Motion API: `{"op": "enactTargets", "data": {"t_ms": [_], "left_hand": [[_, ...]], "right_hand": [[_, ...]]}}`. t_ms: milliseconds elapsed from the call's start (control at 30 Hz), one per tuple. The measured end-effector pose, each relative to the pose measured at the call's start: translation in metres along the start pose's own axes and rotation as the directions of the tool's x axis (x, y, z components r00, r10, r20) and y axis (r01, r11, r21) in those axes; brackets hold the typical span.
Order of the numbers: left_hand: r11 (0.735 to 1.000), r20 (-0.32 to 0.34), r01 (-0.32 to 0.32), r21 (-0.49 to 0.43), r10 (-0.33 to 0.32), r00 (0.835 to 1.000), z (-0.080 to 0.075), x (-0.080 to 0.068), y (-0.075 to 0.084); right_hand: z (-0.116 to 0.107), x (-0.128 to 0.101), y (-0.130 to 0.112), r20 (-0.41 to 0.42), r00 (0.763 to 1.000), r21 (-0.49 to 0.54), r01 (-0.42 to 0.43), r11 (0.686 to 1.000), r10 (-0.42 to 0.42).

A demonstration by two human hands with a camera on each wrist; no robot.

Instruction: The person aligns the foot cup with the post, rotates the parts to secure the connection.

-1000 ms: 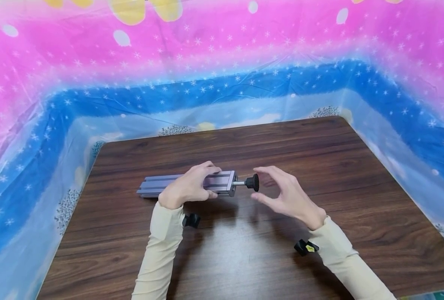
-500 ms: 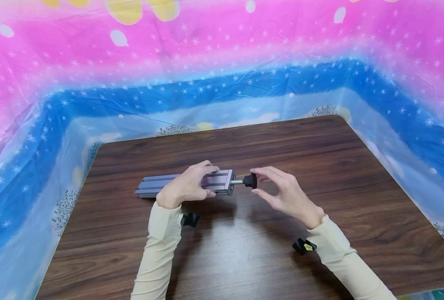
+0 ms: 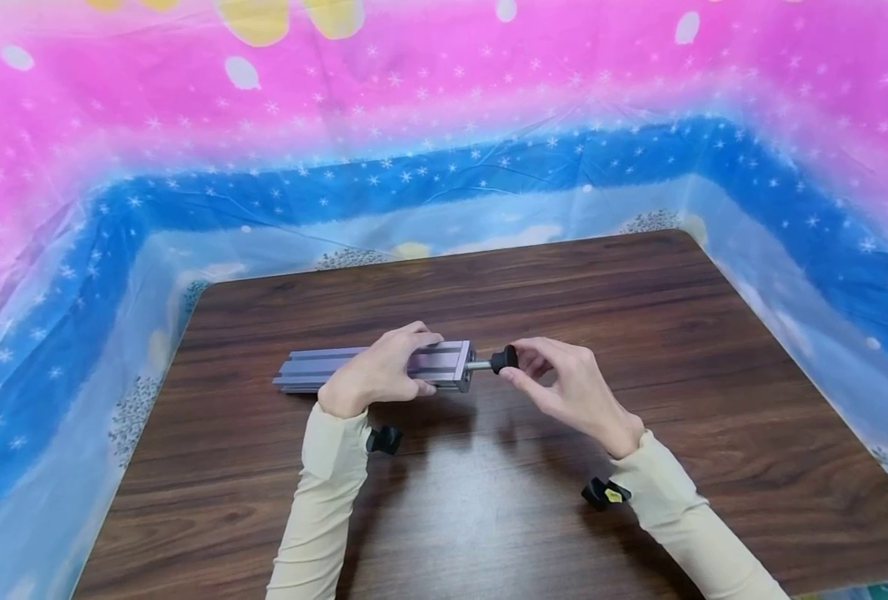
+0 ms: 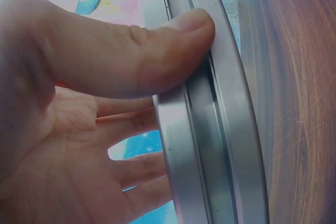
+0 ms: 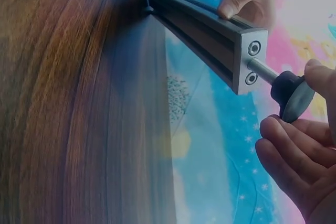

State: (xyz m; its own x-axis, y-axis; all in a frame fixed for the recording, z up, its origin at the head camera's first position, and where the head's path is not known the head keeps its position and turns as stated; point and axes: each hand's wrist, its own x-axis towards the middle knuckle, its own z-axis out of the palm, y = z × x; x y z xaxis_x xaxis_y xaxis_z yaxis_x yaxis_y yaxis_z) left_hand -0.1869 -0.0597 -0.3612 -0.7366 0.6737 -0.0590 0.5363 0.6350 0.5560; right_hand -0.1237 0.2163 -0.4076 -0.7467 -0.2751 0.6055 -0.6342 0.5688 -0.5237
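Note:
A silver-grey slotted aluminium profile (image 3: 444, 360) lies lengthwise over the table, its left end low near the surface. My left hand (image 3: 376, 371) grips it from above, thumb (image 4: 184, 40) along the near slot and fingers around the far side. From the profile's right end plate (image 5: 242, 72), fixed with two socket screws, a bare metal rod (image 3: 479, 365) sticks out. A round black knob (image 5: 291, 95) caps that rod. My right hand (image 3: 567, 379) pinches the knob's rim between thumb and fingertips, the palm facing the profile.
The brown wood-grain table (image 3: 264, 517) spreads under both hands. Behind and beside it hangs a pink and blue snowflake-patterned cloth (image 3: 444, 108). Black wrist devices sit at the left cuff (image 3: 384, 439) and right cuff (image 3: 605, 493).
My right thumb and fingers were spread around the knob and have drawn in onto its rim. The left hand and profile hold the same place.

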Motion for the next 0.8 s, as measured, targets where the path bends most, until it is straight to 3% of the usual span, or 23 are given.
{"op": "enactTargets", "data": {"t_ms": [333,533,667,800], "left_hand": [[1.0,-0.003,-0.015,-0.005,0.015,1.0,0.0004,-0.0017,-0.0007],[1.0,0.001,-0.006,-0.011,0.006,1.0,-0.0004,-0.0019,0.0002],[1.0,0.002,-0.01,-0.017,0.01,1.0,-0.0001,-0.0019,-0.0004],[1.0,0.01,-0.007,-0.023,0.007,1.0,0.0006,-0.0015,-0.0007]], "right_hand": [[0.0042,0.0018,-0.0063,-0.002,0.991,-0.032,-0.132,0.991,0.132],[0.0002,0.0,-0.0076,0.079,0.979,-0.025,-0.186,0.982,0.188],[-0.0028,-0.0027,-0.0053,0.127,0.99,-0.016,-0.068,0.998,0.069],[-0.0033,-0.0039,-0.0021,0.121,0.989,0.029,0.081,0.996,-0.084]]}}
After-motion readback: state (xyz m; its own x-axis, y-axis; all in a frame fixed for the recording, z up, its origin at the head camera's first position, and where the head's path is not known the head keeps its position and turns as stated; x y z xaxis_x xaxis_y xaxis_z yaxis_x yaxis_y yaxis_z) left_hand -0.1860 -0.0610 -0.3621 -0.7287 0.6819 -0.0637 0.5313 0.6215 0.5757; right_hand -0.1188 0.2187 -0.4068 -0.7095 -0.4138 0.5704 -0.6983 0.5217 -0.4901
